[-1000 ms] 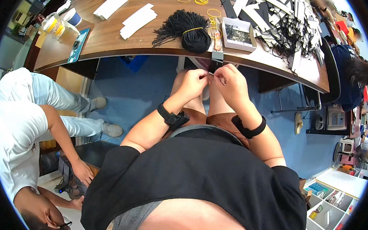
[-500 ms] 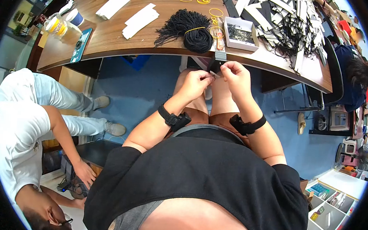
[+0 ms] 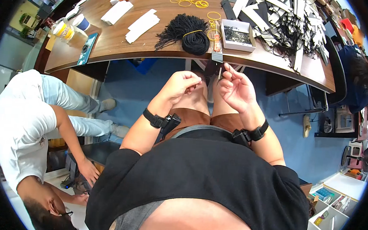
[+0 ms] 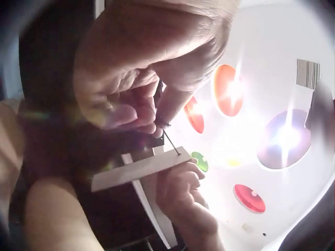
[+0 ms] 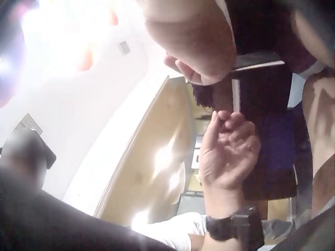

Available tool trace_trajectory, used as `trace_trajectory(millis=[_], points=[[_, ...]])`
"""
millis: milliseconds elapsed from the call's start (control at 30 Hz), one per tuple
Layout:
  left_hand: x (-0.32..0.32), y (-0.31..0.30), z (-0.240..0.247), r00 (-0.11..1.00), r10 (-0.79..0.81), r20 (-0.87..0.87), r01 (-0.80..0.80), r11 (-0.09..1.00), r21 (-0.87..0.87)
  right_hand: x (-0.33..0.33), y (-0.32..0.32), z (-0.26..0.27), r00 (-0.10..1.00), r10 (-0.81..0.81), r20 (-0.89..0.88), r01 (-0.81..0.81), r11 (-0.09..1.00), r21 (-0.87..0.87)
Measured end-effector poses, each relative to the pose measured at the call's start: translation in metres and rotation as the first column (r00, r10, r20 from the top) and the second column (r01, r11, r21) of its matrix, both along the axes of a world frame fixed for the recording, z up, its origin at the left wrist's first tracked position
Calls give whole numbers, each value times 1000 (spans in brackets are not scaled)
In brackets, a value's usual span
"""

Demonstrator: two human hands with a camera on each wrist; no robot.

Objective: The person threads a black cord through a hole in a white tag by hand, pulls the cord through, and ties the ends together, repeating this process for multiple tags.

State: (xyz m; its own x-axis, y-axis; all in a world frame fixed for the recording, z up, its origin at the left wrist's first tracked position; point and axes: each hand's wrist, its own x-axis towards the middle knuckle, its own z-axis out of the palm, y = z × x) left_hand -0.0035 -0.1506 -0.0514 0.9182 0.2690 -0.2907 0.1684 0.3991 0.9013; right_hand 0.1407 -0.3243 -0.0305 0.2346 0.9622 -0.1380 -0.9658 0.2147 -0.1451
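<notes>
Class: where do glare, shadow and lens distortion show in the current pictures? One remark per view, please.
Head: wide-angle distortion bows the front of the table into a curve; left wrist: starburst glare on coloured discs, the left hand shaded against it; right wrist: glare washes out the ceiling at upper left.

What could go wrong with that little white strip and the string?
The black string might slip away from the white strip's end if the left hand pulls on it. The strip could also drop to the floor if the right hand's grip loosens, since it isn't over the table.
</notes>
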Motion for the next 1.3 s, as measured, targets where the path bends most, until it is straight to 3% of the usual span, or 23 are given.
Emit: trace_trajectory(millis=[33,67,133,167,267,333,500,600,633,667,700,733,767,800,867,933,967,1000,1067,1100,1167,1233,1300], points=[[1,-1,4,1000,17,8,-17,999,-40,3,-1,1,994,41,104,-44,999,27],[4,-4,8,999,35,15,-34,996,-81,2,-5,4,950,-15,312,45,995,-89],[9,-12,20,997,78,15,-74,979,-191,1,-8,17,549,50,834,154,975,-160],[13,-18,26,995,101,4,-96,960,-263,-4,-10,25,331,113,937,203,961,-188],[19,-21,20,998,42,49,-19,912,-410,-18,1,37,-288,184,940,347,935,-76],[22,-23,13,997,33,68,3,882,-471,-20,7,30,-665,249,704,445,889,105],[19,-27,15,998,17,62,27,771,-636,-25,14,28,-727,241,643,467,860,205],[11,-14,21,991,-55,122,112,833,-542,-20,14,32,-666,225,711,506,837,209],[7,-1,11,961,-96,258,172,941,-291,-17,14,38,-637,225,737,522,829,198],[9,-1,6,959,-63,277,67,998,-7,-15,11,46,-483,295,825,526,851,3],[11,-11,16,953,-35,300,-51,961,272,-17,8,59,-381,265,886,475,878,-58],[13,-19,22,944,-13,329,-169,838,519,-20,6,70,-269,244,932,416,902,-116],[14,-20,23,918,-156,364,-192,628,754,-19,6,75,-194,230,953,343,927,-154],[17,-30,24,875,-177,451,-239,651,720,-16,5,78,-171,247,954,325,928,-182],[15,-36,30,908,-233,349,136,950,280,-9,3,89,-505,181,844,312,950,-18],[10,-27,28,917,-304,260,273,951,148,0,-4,99,-823,257,507,436,858,272],[9,-23,27,913,-345,220,336,939,75,10,-7,103,-901,228,369,354,879,320],[8,-22,33,905,-385,183,377,923,76,9,-7,103,-779,244,578,420,887,192],[7,-22,52,881,-461,106,455,887,79,3,-5,99,-398,286,872,449,889,-87],[7,-25,54,904,-407,133,395,912,108,7,-3,94,7,289,957,372,888,-270],[7,-25,62,904,-407,129,386,909,156,15,-10,77,-448,190,874,395,919,2],[7,-24,72,909,-395,132,378,915,139,11,-17,85,-788,186,587,339,927,161],[3,-23,83,913,-393,113,372,913,169,22,-26,91,-690,340,639,518,848,109]])
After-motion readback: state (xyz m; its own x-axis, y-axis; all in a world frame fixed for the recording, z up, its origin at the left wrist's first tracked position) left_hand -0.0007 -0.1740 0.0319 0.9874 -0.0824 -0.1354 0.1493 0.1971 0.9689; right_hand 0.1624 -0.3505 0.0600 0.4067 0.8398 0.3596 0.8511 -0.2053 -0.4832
